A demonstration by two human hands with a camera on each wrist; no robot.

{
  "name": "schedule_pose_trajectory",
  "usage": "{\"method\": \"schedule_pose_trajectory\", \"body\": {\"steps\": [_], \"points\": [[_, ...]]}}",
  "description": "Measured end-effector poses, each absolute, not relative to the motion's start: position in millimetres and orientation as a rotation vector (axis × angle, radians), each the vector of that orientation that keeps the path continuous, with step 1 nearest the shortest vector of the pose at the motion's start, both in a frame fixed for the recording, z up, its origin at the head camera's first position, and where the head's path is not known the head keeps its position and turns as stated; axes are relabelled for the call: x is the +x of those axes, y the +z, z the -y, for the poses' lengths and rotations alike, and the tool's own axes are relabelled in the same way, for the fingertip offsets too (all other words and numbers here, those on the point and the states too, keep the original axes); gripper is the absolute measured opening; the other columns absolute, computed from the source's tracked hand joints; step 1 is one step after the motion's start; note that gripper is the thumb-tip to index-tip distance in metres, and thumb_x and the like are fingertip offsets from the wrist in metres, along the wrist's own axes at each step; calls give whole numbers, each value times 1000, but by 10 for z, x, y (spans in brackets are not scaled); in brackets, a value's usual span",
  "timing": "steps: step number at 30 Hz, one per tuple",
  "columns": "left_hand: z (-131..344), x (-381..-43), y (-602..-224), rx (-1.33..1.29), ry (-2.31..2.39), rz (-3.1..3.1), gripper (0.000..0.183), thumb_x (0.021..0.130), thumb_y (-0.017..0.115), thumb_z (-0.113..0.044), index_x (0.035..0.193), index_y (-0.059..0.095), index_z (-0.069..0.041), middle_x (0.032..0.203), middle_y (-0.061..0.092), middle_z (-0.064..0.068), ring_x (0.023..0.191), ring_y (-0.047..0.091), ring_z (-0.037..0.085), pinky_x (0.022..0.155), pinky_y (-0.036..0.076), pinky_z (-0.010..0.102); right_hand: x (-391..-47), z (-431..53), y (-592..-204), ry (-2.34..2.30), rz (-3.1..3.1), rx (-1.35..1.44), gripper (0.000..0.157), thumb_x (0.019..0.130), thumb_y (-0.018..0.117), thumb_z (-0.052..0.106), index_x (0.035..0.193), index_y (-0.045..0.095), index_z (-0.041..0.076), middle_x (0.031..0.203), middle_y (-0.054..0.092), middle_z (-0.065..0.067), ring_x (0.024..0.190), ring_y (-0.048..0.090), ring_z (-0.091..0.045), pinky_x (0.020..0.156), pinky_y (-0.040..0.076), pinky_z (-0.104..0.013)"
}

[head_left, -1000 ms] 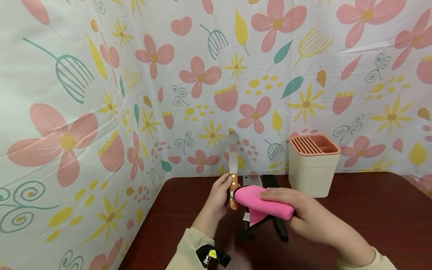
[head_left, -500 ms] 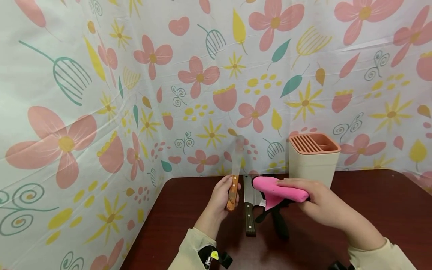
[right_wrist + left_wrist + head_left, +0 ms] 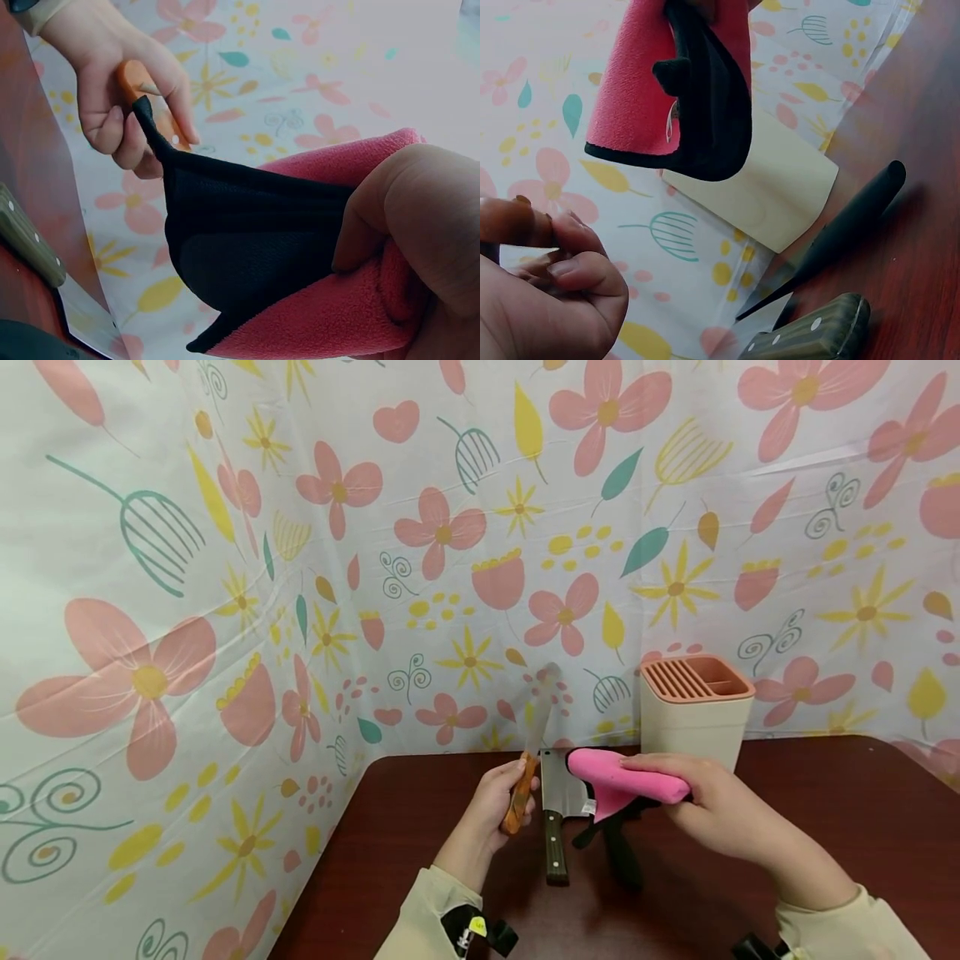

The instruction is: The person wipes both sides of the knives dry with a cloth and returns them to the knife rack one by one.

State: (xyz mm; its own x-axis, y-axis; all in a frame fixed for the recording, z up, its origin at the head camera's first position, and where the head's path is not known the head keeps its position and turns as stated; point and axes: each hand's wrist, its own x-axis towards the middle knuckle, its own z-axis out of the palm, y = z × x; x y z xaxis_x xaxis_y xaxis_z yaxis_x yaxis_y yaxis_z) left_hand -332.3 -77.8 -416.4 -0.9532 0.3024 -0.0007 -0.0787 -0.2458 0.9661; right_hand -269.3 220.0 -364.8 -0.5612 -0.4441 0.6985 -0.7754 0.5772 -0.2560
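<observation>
In the head view my left hand (image 3: 487, 806) grips a knife (image 3: 522, 789) by its orange-brown wooden handle, its blade pointing up and leaning right. My right hand (image 3: 723, 806) holds a folded pink fuzzy cloth (image 3: 626, 777) with black edging. Its dark inner side (image 3: 255, 232) shows in the right wrist view. Cloth and knife are apart in the head view. Below them on the table lies a cleaver (image 3: 557, 843) with a dark riveted handle, its blade partly covered by the cloth. Beside it is a black-handled tool (image 3: 621, 856), its other end hidden.
A cream knife holder (image 3: 693, 727) with an orange slotted top stands at the back right, behind my right hand. The dark red-brown table (image 3: 420, 793) ends at a flower-printed curtain (image 3: 450, 635) behind and to the left.
My right hand has drawn the cloth right and slightly up, away from the knife handle, uncovering the cleaver. In my left hand the knife has tilted to the right.
</observation>
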Motion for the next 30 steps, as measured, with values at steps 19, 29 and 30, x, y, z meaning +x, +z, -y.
{"method": "schedule_pose_trajectory", "body": {"steps": [19,29,30], "points": [[743,-3329,-4196,307,2250,-1777,24,102,64,-24,119,60,-8,75,58,-5,58,50,6,48,45,20,-2711,-2278,-3648,699,2250,888,66,70,67,-12,122,74,27,114,76,5,105,68,0,93,40,-3],[733,-3332,-4221,304,2265,-1806,32,100,66,-23,125,51,-9,74,62,-4,60,53,8,49,46,22,-2725,-2292,-3656,701,2253,883,65,70,68,-12,123,74,26,114,77,4,105,68,1,92,40,-3],[730,-3334,-4223,307,2271,-1798,31,100,66,-23,124,52,-11,74,61,-4,59,53,8,49,45,21,-2725,-2292,-3654,703,2253,884,65,70,67,-12,123,74,26,114,77,4,104,68,1,92,40,-3]]}}
